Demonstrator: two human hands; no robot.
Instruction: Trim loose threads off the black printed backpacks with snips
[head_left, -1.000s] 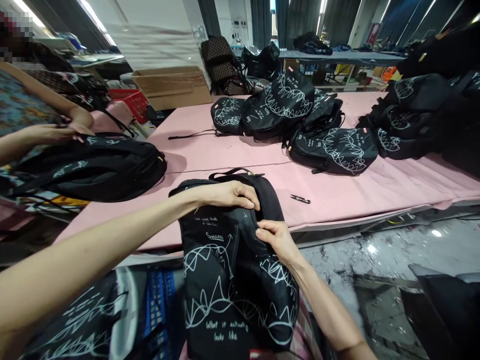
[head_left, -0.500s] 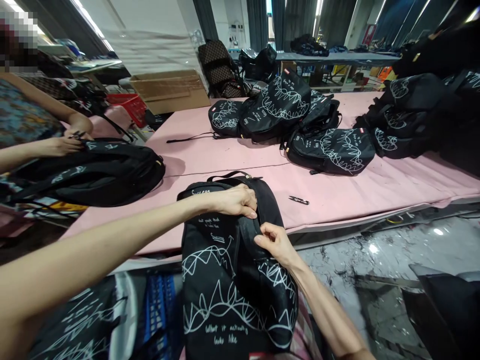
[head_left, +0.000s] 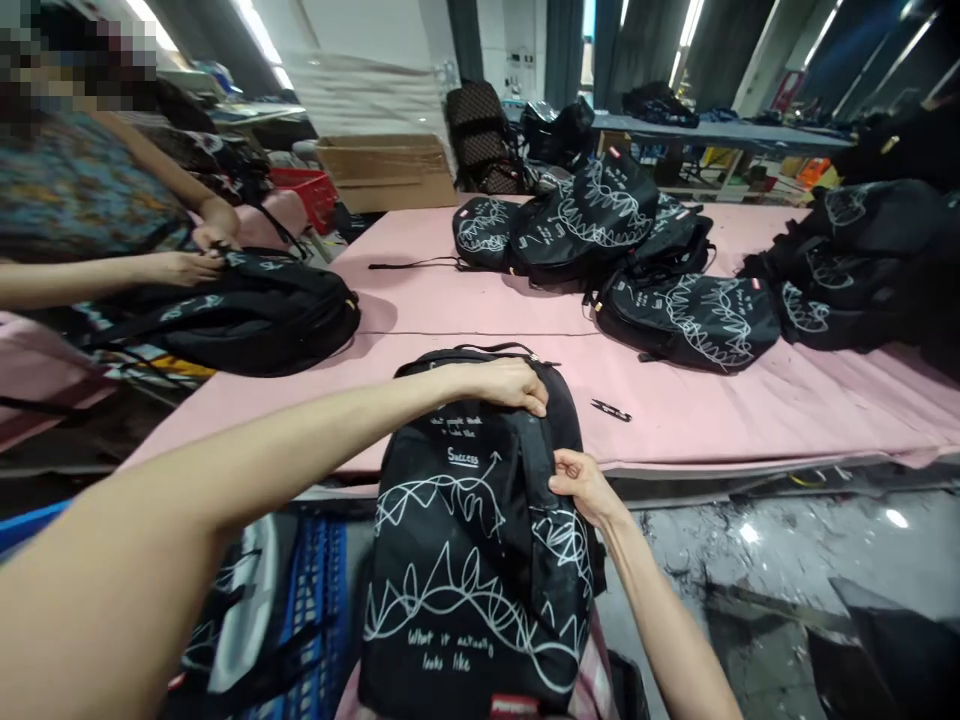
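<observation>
A black backpack (head_left: pixel 442 510) with white scribbled lines and lettering stands upright before me, leaning at the edge of the pink table. My left hand (head_left: pixel 514 384) reaches across its top and is closed on the fabric at the upper right edge, fingertips curled under. Lower on that same side, my right hand (head_left: pixel 585 486) pinches the backpack's edge panel between thumb and fingers. Small black thread snips (head_left: pixel 611 410) lie on the table to the right of the backpack, touched by neither hand.
Across the pink table (head_left: pixel 480 312) lie several similar black backpacks (head_left: pixel 690 318). At the left, a co-worker's hands (head_left: pixel 196 262) work on another black bag (head_left: pixel 277 315). Below on the left stands a blue crate (head_left: pixel 319 590). A cardboard box (head_left: pixel 386 172) sits behind.
My view has swung left, so the scene sits further right. The backpack's side panel is straighter and flatter, and both hands keep hold near its upper right edge.
</observation>
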